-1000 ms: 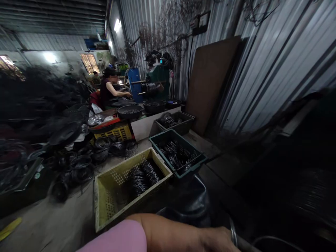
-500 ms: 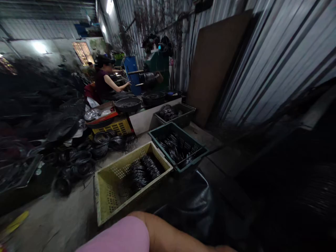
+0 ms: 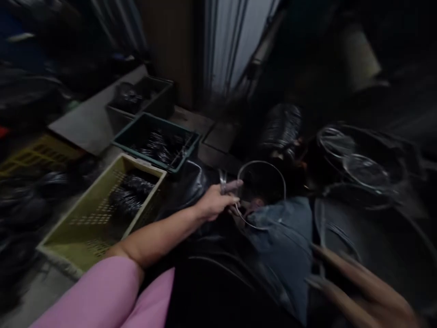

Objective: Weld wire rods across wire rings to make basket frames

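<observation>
My left hand (image 3: 218, 200) is in the middle of the head view, its fingers closed on a thin wire ring (image 3: 284, 180). The ring stands up above a piece of blue-grey cloth (image 3: 283, 250) that lies over my lap. My right hand (image 3: 362, 291), at the lower right, is smeared by motion. Its thumb and fingers point left with a gap between them, near a thin pale upright strip (image 3: 322, 228) beside a wide dark basin (image 3: 385, 241). I cannot make out anything held in it.
To the left stands a yellow crate (image 3: 82, 218) with dark wire coils (image 3: 131, 193). Behind it are a green crate (image 3: 155, 139) of dark wire and a grey bin (image 3: 139, 98). Wire rings (image 3: 365, 171) lie at the right, near a dark wire bundle (image 3: 282, 127).
The view has swung right and down, so the crates sit further left and the co-worker is out of sight. Both my hands, the wire ring and the cloth have come into view.
</observation>
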Demonstrator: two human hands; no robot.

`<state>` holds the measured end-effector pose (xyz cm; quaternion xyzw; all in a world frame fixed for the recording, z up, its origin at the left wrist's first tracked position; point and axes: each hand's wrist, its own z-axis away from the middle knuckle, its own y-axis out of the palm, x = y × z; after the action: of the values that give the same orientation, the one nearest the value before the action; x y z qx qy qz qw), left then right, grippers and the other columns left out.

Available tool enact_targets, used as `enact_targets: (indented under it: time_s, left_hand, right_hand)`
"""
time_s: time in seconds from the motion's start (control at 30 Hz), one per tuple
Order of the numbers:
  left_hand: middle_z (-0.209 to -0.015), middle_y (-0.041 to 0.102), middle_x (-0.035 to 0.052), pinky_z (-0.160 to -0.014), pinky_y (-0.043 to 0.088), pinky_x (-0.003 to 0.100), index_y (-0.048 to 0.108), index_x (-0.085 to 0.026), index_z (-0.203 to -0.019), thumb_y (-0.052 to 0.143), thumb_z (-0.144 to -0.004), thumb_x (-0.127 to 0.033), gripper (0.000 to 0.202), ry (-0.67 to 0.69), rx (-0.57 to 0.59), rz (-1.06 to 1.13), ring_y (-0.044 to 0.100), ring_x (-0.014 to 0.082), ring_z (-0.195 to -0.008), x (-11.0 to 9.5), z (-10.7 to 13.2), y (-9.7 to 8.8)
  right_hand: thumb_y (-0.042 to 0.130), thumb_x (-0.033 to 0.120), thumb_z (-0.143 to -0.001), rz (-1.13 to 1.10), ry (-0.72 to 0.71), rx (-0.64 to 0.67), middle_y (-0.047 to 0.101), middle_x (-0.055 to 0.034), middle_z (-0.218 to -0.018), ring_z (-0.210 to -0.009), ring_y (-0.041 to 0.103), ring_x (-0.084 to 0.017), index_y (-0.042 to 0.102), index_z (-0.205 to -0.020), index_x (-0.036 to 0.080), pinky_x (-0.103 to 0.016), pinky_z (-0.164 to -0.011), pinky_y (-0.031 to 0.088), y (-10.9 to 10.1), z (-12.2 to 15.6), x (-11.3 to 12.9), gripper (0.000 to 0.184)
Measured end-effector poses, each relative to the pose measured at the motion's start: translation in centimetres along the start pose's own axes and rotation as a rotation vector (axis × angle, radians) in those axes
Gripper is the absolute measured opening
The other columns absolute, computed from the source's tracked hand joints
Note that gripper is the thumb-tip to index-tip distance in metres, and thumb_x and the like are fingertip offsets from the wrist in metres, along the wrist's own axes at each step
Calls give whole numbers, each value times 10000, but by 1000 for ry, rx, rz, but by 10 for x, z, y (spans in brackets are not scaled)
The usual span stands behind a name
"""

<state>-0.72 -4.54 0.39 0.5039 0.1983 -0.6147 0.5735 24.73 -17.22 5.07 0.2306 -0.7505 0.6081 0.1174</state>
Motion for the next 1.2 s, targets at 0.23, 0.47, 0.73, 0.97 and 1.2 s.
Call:
enact_targets:
  time_s: [0.23, 0.47, 0.73, 0.97, 1.2]
  left_hand:
    - [-621, 597, -10, -454, 392, 196, 488, -139, -1260, 610, -672, -117, 601, 27, 75, 72, 600, 115, -498, -16, -6, 12]
    - [-573, 525, -49, -454, 377, 188, 555, -152, -1197, 631, -665, -116, 538, 9, 104, 105, 513, 63, -459, -27, -17, 23]
    - [-588, 554, -31, -455, 353, 190, 555, -166, -1202, 637, -672, -142, 538, -30, 165, 62, 527, 73, -479, -33, -34, 35]
    - [-576, 566, -34, -443, 359, 192, 550, -151, -1204, 633, -660, -124, 551, -38, 188, 90, 521, 72, -455, -39, -48, 46]
    - [-553, 553, -35, -464, 404, 203, 568, -146, -1181, 641, -660, -115, 527, -10, 215, 127, 551, 92, -473, -50, -61, 56]
  right_hand:
    - [622, 315, -749, 101, -331, 46, 622, -108, -1099, -1055, 505, -280, 492, -1225, 134, -443, -863, 377, 45, -61, 43, 525]
    - [497, 198, -813, 133, -289, 49, 621, -130, -1087, -979, 560, -256, 513, -1217, 116, -396, -798, 455, 57, -71, 38, 413]
    - [442, 162, -802, 73, -238, 109, 590, -138, -1152, -922, 615, -221, 488, -1243, 105, -322, -754, 524, 50, -79, 29, 447]
    - [446, 160, -788, 123, -197, 119, 594, -155, -1139, -913, 623, -225, 507, -1222, 95, -323, -754, 529, 43, -89, 20, 444]
    - [452, 194, -812, 153, -167, 145, 599, -156, -1126, -886, 630, -237, 506, -1226, 93, -345, -713, 541, 29, -103, 16, 430]
